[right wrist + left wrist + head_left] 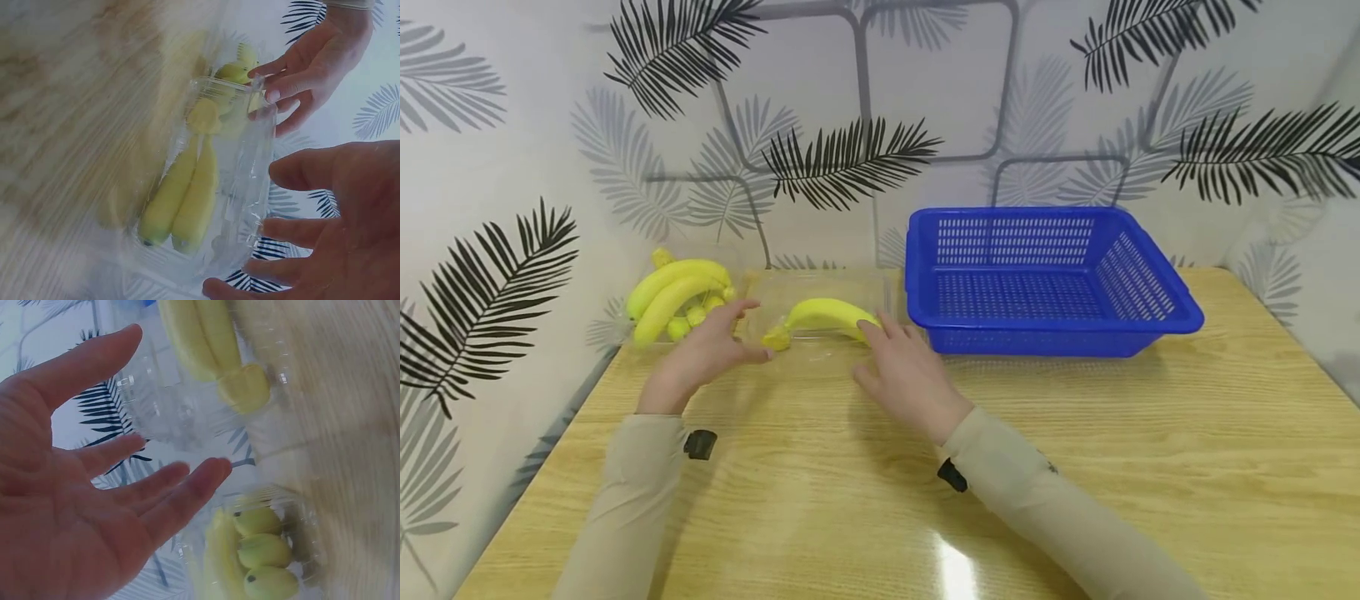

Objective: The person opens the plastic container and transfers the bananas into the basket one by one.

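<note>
A clear plastic container lies on the table between my hands, with a pair of yellow bananas joined at the stem inside it. My left hand is at the container's left end, thumb and fingers spread apart with nothing between them in the left wrist view. At the opposite end is my right hand, its fingertips right at the container's edge and its fingers loosely extended. Left of my left hand, a second clear container holds more bananas and several small yellow-green fruits.
A blue plastic basket with slotted walls stands at the back right, close to my right hand. The wooden table meets a leaf-patterned wall covering at the back and left.
</note>
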`<state>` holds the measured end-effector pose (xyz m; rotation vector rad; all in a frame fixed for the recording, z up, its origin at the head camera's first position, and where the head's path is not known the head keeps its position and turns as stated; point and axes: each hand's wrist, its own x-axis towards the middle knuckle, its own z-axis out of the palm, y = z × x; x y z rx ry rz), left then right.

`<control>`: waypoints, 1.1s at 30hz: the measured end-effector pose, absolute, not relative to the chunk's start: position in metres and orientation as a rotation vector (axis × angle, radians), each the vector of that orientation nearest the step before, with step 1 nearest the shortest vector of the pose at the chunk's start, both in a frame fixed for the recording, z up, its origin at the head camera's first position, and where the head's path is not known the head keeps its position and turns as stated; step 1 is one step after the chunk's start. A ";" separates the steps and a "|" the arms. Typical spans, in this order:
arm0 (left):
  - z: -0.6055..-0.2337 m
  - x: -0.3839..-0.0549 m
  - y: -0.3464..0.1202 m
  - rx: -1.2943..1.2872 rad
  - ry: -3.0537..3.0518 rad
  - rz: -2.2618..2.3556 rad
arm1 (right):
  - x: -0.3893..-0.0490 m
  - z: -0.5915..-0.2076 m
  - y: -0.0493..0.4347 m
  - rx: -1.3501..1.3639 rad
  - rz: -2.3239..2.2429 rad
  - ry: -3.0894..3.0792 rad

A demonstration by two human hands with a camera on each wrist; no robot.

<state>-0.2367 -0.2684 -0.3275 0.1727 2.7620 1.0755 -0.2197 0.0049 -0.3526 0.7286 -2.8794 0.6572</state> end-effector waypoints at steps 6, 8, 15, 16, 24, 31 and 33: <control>-0.338 -0.243 -0.268 0.187 2.661 1.191 | -0.228 -0.356 0.000 0.723 0.636 -2.848; -0.340 -0.244 -0.267 0.185 2.655 1.199 | -0.231 -0.357 -0.001 0.719 0.636 -2.830; -0.346 -0.245 -0.266 0.230 2.706 1.169 | -0.238 -0.361 -0.002 0.699 0.594 -2.797; -0.346 -0.245 -0.266 0.241 2.716 1.151 | -0.239 -0.362 -0.002 0.698 0.578 -2.790; -0.350 -0.246 -0.264 0.263 2.815 1.004 | -0.241 -0.367 -0.004 0.690 0.533 -2.758; -0.350 -0.246 -0.258 0.196 2.868 0.962 | -0.240 -0.367 -0.006 0.711 0.465 -2.692; -0.349 -0.246 -0.256 0.189 2.888 0.953 | -0.240 -0.367 -0.007 0.728 0.427 -2.645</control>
